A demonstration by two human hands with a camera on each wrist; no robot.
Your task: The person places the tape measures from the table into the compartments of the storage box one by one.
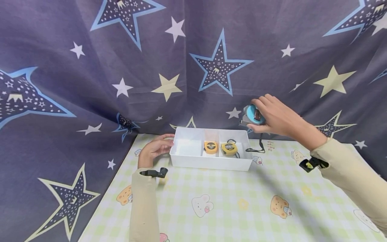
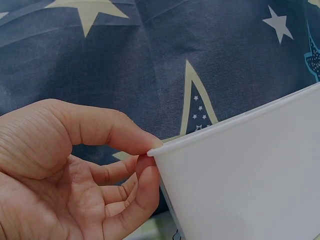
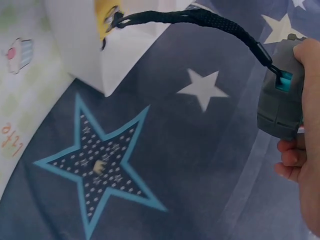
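A white divided box (image 1: 211,163) stands near the back of the table. Its left compartment holds nothing, the middle one an orange tape measure (image 1: 210,147), and the right one a yellow tape measure (image 1: 229,148) with a black strap. My left hand (image 1: 158,148) pinches the rim at the box's left end; thumb and finger meet at the corner in the left wrist view. Raised above the right end, my right hand (image 1: 276,116) grips a grey and blue tape measure (image 1: 253,115). From that tape measure hangs a black wrist strap (image 3: 200,18).
A checked tablecloth (image 1: 229,201) with cartoon prints covers the table. Behind and to the left hangs a dark star-patterned curtain (image 1: 145,67), close to the box's back side. Small black cameras are strapped to both wrists.
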